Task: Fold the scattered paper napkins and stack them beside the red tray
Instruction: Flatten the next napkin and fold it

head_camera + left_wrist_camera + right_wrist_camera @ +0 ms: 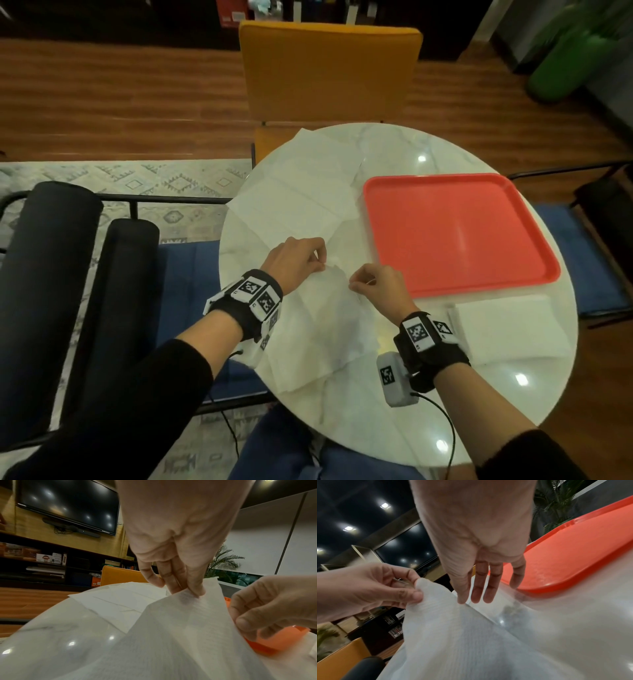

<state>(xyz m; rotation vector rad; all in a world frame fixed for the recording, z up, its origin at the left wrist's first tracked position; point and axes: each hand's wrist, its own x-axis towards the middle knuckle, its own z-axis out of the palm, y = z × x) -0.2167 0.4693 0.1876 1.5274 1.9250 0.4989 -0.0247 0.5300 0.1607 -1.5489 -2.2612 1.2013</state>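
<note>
No words or numbers can be read; print on the shelf boxes is blurred.

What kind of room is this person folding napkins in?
Probably a lounge or shared living space: a wall-mounted television over low shelves of boxes and books, a round marble-look table with an orange chair, and a patterned rug.
</note>
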